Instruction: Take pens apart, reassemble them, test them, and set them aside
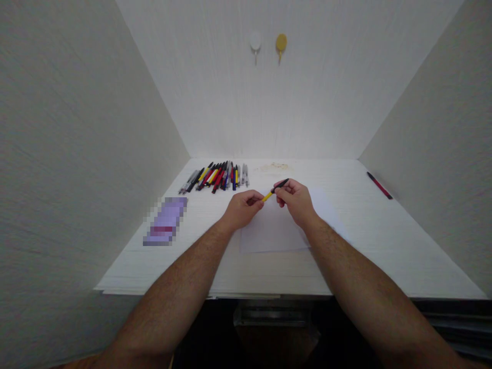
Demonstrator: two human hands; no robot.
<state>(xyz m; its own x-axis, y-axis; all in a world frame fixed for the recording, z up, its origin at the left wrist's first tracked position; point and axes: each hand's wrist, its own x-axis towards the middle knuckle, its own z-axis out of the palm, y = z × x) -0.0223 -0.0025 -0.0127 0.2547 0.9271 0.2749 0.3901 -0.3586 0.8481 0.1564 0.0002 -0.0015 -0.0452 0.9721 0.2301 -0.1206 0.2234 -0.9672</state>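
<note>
A yellow and black pen (pixel 268 196) is held between my two hands above a white sheet of paper (pixel 274 233), tilted with its black end up to the right. My left hand (pixel 243 207) pinches the yellow lower end. The fingers of my right hand (pixel 294 200) are closed round the black part. Beyond my left hand, a row of several pens (pixel 219 177) in black, red, yellow, blue and clear plastic lies on the white table (pixel 207 220).
A pixelated purple object (pixel 166 220) lies at the left of the table. One red and black pen (pixel 379 185) rests near the right wall. Two hooks, white (pixel 255 41) and yellow (pixel 281 42), are on the back wall. Walls enclose both sides.
</note>
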